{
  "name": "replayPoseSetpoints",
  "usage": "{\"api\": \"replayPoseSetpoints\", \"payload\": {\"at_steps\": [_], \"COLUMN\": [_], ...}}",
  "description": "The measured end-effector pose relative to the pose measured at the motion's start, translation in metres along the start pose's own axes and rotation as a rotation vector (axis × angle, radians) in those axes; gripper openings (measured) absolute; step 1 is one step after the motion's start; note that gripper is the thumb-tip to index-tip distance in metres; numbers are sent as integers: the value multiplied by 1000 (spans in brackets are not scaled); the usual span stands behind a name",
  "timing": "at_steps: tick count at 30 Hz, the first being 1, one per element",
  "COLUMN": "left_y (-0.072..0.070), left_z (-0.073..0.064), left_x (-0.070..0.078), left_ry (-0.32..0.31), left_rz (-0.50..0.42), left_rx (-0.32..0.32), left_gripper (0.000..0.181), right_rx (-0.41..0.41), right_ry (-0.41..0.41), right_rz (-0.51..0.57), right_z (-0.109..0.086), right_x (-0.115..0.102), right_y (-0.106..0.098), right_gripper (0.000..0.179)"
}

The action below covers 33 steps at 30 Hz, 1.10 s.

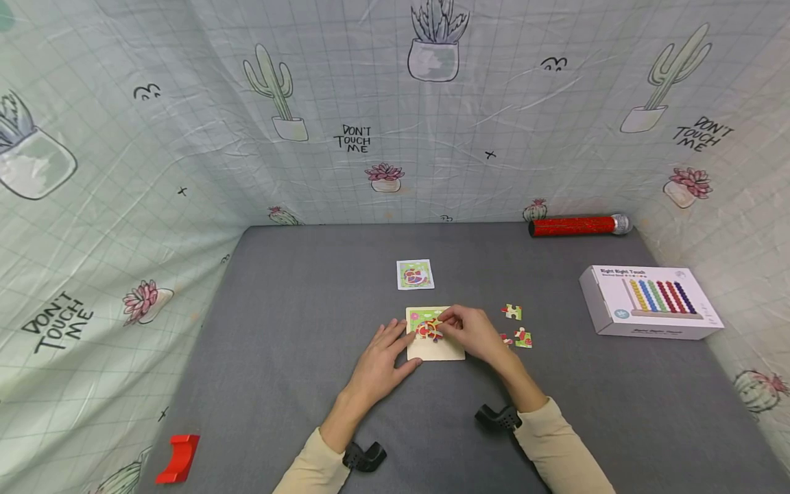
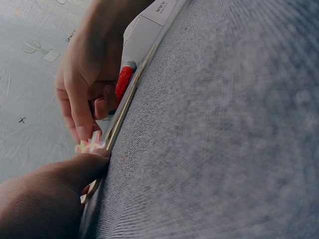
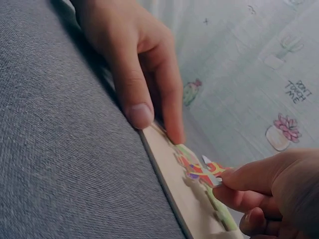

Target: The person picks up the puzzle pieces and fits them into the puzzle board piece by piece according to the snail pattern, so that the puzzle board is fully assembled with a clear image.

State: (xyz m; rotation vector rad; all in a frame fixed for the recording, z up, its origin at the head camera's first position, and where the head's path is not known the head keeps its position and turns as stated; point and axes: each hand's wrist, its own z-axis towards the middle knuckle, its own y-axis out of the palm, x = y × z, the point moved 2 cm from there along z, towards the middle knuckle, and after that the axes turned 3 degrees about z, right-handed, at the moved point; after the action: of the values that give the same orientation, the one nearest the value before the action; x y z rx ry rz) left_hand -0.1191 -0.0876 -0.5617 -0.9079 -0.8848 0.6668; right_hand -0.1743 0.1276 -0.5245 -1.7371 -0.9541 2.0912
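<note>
A wooden puzzle board (image 1: 435, 352) lies in front of me in the head view, its upper part filled with colorful pieces and its lower strip bare wood. My left hand (image 1: 379, 363) rests at the board's left side, thumb and fingertips touching its edge, fingers fairly straight. Between thumb and index finger, my right hand (image 1: 474, 334) pinches a puzzle piece (image 3: 215, 168), tilted above the board in the right wrist view. Right of the board lie loose puzzle pieces (image 1: 523, 337), with another loose piece (image 1: 512, 311) behind them. The left wrist view partly hides the held piece behind a thumb.
Behind the board lies a small picture card (image 1: 415, 275). A white abacus box (image 1: 651, 302) sits at the right, with a red tube (image 1: 574, 226) at the back edge. A red curved block (image 1: 179, 458) is near the front left. Patterned cloth (image 1: 370, 103) hangs behind the table.
</note>
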Motion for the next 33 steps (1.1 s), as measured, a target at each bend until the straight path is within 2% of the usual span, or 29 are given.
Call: {"api": "replayPoseSetpoints", "payload": {"at_steps": [6,15,24,33], "left_y": [1,-1,0,0], "left_z": [0,1,0,1], "left_x": [-1,0,0,0], "left_ry": [-7,4,-11,-9], "left_rz": [4,0,-2,1], "left_rx": [-18,-5,-18,-16], "left_gripper": [52,53,52,52], "right_rx": [2,23,18,-23], "right_ry": [-21,-25,-84,-100], "right_rz": [-53,-133,-136,-170], "right_z": [1,3,2,0], "right_x": [-1,0,-1,-2], "right_y": [6,12,13,13], "right_gripper": [11,12,8,24]}}
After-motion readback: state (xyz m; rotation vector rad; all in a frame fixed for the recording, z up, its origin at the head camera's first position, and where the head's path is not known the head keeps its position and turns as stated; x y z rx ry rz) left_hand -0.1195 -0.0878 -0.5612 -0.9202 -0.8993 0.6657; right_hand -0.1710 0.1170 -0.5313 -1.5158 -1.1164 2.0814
